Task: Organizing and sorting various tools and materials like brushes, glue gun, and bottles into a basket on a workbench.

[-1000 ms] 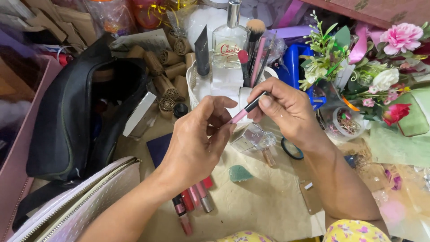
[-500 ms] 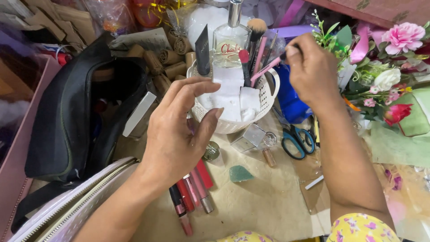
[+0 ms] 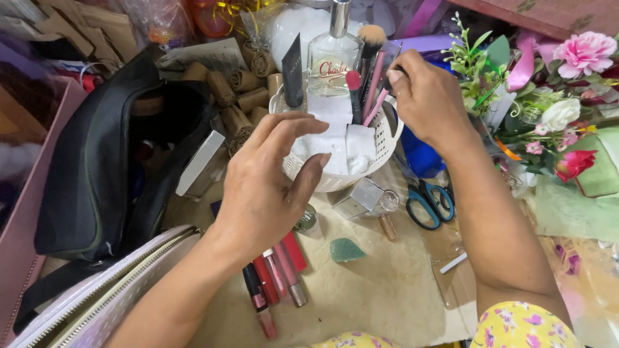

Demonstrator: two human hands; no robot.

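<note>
Head view: my right hand (image 3: 429,96) pinches a slim pink makeup stick (image 3: 377,103) by its upper end, its tip down in the white basket (image 3: 380,158). Light, rigid and likely slick, it suits a fingertip grip mid-shaft. My left hand (image 3: 271,187) hovers, fingers spread, holding nothing.

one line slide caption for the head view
Right hand slots a pink cosmetic stick into a white basket; left hand hovers open.
</note>
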